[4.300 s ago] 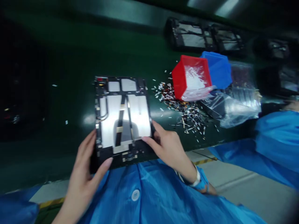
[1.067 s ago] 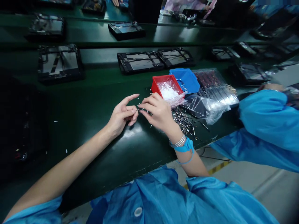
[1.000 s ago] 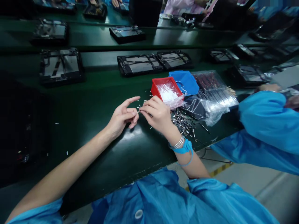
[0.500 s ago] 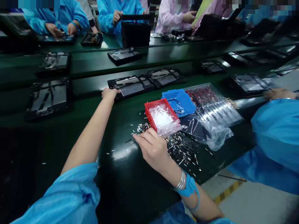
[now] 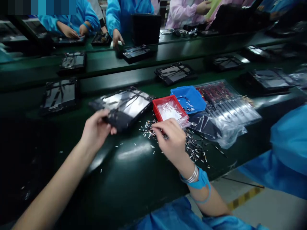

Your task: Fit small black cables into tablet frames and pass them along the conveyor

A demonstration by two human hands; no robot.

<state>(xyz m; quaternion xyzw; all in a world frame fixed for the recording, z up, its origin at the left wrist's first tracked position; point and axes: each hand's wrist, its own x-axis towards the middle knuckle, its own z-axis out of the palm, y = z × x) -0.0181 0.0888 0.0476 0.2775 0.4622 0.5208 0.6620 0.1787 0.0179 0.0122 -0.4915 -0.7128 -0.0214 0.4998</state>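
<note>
My left hand (image 5: 96,129) grips the near left corner of an opened tablet-like device (image 5: 127,103), thumb on top and fingers beneath. The device is tilted and slightly blurred, with silver panels and black strips showing inside a black frame. My right hand (image 5: 171,140) is closed in a pinch at the left edge of a pile of small white and dark pieces (image 5: 149,130). A thin black wire-like piece seems to stick out from its fingertips. Just beyond this hand sits a red bin (image 5: 158,110) holding a plastic bag of small white pieces (image 5: 170,110).
Behind the red bin stands a blue bin (image 5: 200,97). Right of it lie a clear tray of parts (image 5: 230,99) and a plastic bag (image 5: 230,135). More opened devices (image 5: 175,73) rest along the green bench (image 5: 134,188). Co-workers (image 5: 129,12) work opposite; a blue sleeve (image 5: 290,140) is at right.
My left hand has pulled the device off the row toward me and tilted it up. My right hand stays by the loose pieces, still pinched. Across the bench, a co-worker's hand has lowered to a device.
</note>
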